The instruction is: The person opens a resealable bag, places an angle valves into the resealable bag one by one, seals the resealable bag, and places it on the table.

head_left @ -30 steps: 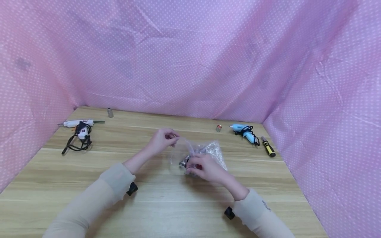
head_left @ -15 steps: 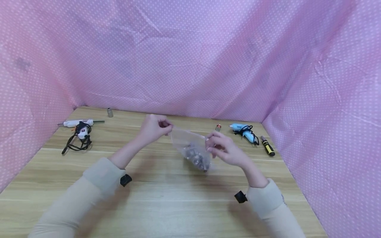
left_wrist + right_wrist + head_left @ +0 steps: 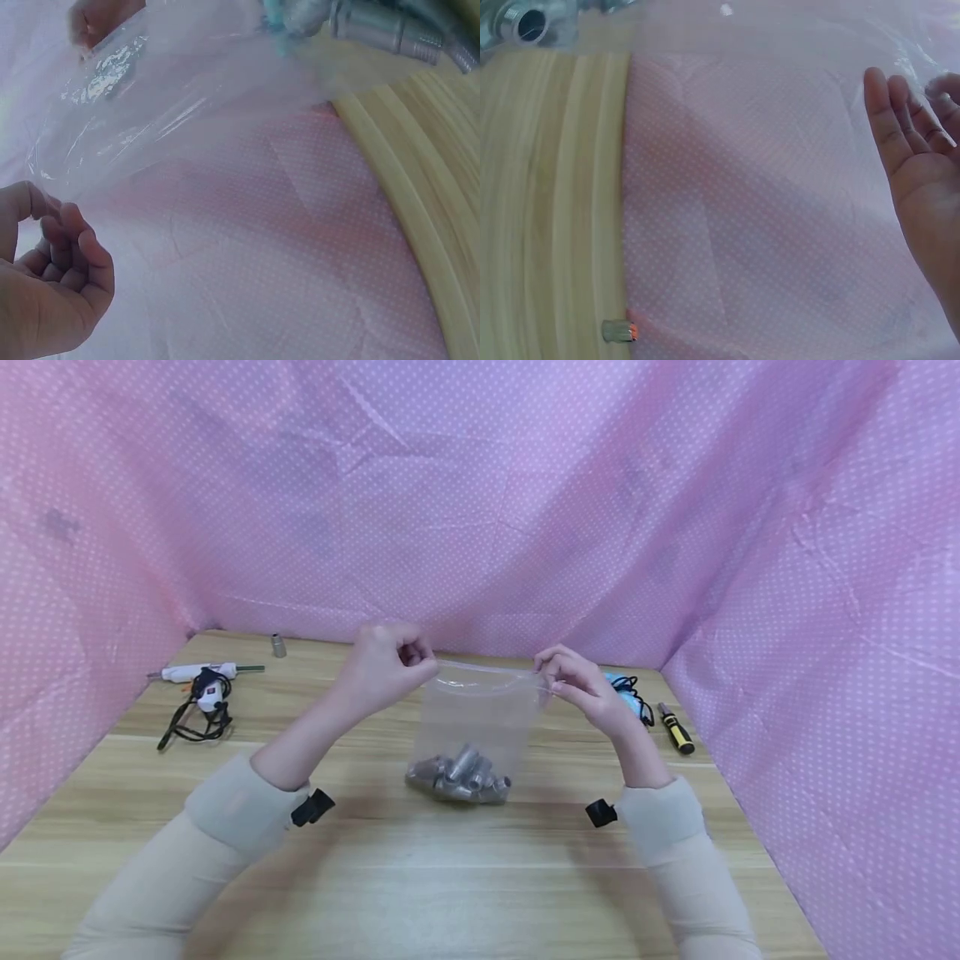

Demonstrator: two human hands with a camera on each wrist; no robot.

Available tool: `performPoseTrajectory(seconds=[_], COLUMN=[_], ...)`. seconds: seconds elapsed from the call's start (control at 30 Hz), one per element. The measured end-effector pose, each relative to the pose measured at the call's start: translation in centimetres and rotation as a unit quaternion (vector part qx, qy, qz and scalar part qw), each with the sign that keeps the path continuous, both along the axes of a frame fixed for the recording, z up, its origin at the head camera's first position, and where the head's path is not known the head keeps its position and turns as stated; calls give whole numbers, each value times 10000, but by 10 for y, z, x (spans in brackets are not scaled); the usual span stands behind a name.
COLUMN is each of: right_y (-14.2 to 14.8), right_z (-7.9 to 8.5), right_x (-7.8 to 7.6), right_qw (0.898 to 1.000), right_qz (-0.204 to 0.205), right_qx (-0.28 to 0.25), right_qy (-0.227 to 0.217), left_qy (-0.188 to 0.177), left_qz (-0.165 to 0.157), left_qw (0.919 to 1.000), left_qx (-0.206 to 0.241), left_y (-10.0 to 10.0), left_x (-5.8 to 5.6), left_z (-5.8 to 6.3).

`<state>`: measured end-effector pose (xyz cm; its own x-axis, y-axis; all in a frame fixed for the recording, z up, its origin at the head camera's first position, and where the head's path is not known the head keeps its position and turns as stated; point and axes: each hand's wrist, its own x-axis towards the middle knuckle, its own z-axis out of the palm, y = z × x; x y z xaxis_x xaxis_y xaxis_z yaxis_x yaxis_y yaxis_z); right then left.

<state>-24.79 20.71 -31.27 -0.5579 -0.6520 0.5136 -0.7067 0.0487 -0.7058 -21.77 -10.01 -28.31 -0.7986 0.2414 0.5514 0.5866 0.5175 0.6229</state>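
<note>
A clear zip bag [image 3: 476,714] hangs upright between both hands, its top edge stretched across. Several grey metal cylindrical fittings [image 3: 465,772] lie in its bottom; the left wrist view shows some metal fittings [image 3: 386,31] through the plastic. The left hand [image 3: 386,664] pinches the bag's upper left corner between thumb and index finger. At the upper right corner, the right hand [image 3: 585,685] pinches the plastic. In the right wrist view the other fingers of the right hand [image 3: 922,157] stretch out beside the bag. Whether the bag touches the table cannot be told.
On the wooden table's left lie a white soldering-iron-like tool [image 3: 198,672] and a black cord [image 3: 195,727]. A metal fitting [image 3: 278,645] stands at the back left. At right are a partly hidden blue glue gun [image 3: 630,693] and a yellow-black screwdriver [image 3: 677,731]. Pink dotted cloth [image 3: 480,510] surrounds the table.
The right hand has gone from the bag's contents up to its top right corner. Both hands have raised the bag from lying flat to hanging, and its fittings have slid to the bottom.
</note>
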Motion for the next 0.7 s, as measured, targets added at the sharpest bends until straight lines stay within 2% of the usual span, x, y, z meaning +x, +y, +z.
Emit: performPoseTrajectory(seconds=[0.17,0.3,0.4,0.53,0.7], right_y=[-14,-17,-15,-13,-12], right_z=[-9,-10,-11,-12,-10], right_x=[-2,-2,-3,-6,-9], right_qw=[9991,9981,9982,9979,9980], right_qz=[-420,-610,-581,-623,-571], right_qx=[-29,-77,-146,-156,-223], right_qy=[84,8,-57,87,172], left_qy=[-331,-679,-1042,-1376,-1268], left_qz=[11,-241,-496,-689,-716], left_qw=[9994,9974,9930,9877,9892], left_qx=[-19,94,254,295,193], left_y=[-4,-12,-18,-26,-33], left_x=[-1,-4,-5,-8,-8], left_z=[-5,-11,-15,-22,-31])
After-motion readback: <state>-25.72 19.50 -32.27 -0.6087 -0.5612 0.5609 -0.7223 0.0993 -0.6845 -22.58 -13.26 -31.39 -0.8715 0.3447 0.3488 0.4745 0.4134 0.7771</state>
